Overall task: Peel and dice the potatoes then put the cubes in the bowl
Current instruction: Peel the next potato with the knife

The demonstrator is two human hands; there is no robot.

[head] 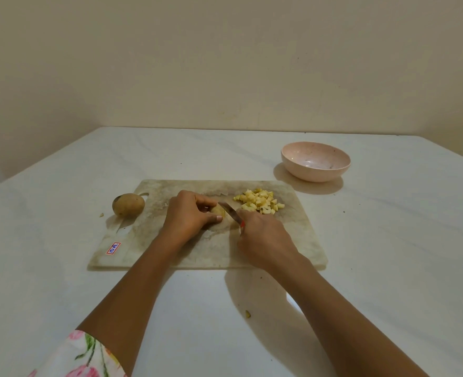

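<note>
A potato piece (217, 211) lies mid-board on the cutting board (293, 235), pinched by the left hand (189, 214). The right hand (263, 238) grips a knife (229, 210) whose blade touches the piece. Cubes (259, 201) are heaped just beside it on the board. A whole potato (128, 204) sits at the board's left edge; the pink bowl (315, 161) stands well apart on the table (388, 240)

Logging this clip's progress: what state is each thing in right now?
Bowl: empty, upright.
Potato cubes: piled on the cutting board.
Whole potato: unpeeled, at the board's left edge.
Knife: held by the right hand.
Second potato: gripped by the left hand, blade against it.
</note>
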